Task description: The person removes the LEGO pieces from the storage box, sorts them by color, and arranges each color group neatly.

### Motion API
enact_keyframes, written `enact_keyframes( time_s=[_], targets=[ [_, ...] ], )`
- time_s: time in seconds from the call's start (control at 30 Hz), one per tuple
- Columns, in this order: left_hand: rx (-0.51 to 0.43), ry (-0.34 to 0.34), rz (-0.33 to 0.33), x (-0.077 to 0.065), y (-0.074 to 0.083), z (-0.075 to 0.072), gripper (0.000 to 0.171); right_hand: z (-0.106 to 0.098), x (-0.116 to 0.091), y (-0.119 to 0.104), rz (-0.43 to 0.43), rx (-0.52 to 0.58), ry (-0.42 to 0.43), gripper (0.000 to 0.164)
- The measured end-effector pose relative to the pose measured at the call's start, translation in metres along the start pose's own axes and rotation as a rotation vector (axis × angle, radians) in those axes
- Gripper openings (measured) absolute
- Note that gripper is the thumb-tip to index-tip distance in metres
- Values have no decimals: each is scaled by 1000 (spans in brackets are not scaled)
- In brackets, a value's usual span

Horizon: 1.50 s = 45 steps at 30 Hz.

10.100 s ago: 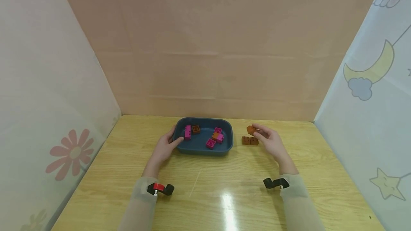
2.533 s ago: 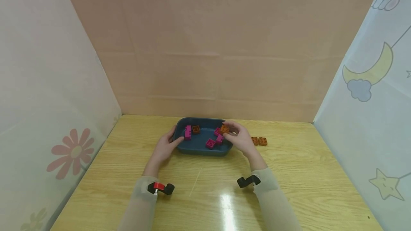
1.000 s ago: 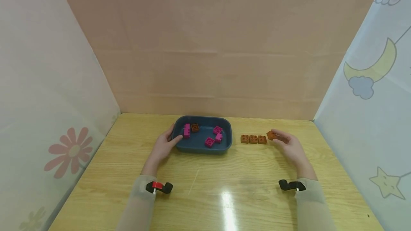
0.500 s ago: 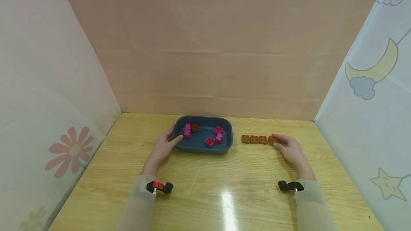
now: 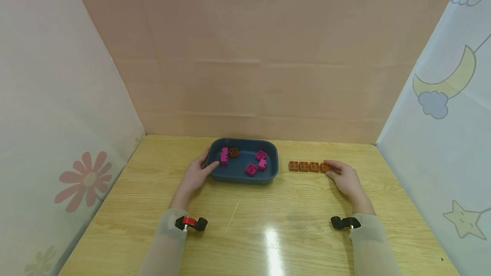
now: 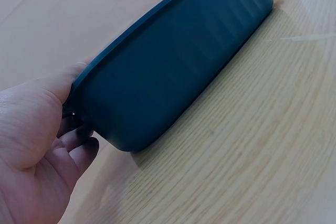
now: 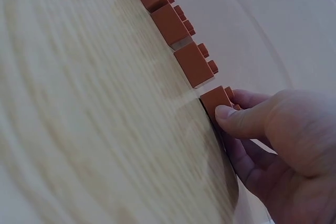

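My left hand [image 5: 197, 175] grips the left end of a dark blue tray [image 5: 241, 179], thumb over the rim and fingers behind the outer wall. With thumb and fingers, my right hand [image 5: 345, 179] pinches an orange-brown toy building brick [image 7: 214, 99] at the right end of a row. Three like bricks [image 5: 304, 166] line up to its left on the table, studs up. In the right wrist view a small gap parts the pinched brick from its neighbour [image 7: 194, 65]. Inside the tray lie several magenta bricks [image 5: 251, 170] and one brown brick [image 5: 233, 153].
The wooden table [image 5: 245, 225] carries the tray and the row, with bare wood in front of both. A tan cloth backdrop [image 5: 245, 76] rises behind the table, and pale printed sheets [image 5: 433, 148] stand at both sides.
My right hand has carried a brown brick from the tray to the right end of the row and lowered it there, turning it studs up. The left hand has stayed on the tray.
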State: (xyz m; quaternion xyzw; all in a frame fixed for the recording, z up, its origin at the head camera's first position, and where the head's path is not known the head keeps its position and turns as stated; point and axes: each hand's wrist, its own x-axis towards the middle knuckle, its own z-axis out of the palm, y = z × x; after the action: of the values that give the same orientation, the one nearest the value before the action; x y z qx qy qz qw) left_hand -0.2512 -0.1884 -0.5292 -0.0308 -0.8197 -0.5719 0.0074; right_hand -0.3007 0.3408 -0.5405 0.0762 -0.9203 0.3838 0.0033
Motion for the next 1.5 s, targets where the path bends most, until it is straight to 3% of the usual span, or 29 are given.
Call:
enact_keyframes(
  time_s=[0.3,1.0,1.5],
  targets=[
    [-4,8,7,0,1,1,77,1,1,1,-31,-16,5,44],
    [-39,0,6,-1,1,1,77,-1,-1,-4,-22,2,7,46],
    [-13,0,-10,-2,4,1,77,-2,-1,-5,-6,30,0,49]
  ],
)
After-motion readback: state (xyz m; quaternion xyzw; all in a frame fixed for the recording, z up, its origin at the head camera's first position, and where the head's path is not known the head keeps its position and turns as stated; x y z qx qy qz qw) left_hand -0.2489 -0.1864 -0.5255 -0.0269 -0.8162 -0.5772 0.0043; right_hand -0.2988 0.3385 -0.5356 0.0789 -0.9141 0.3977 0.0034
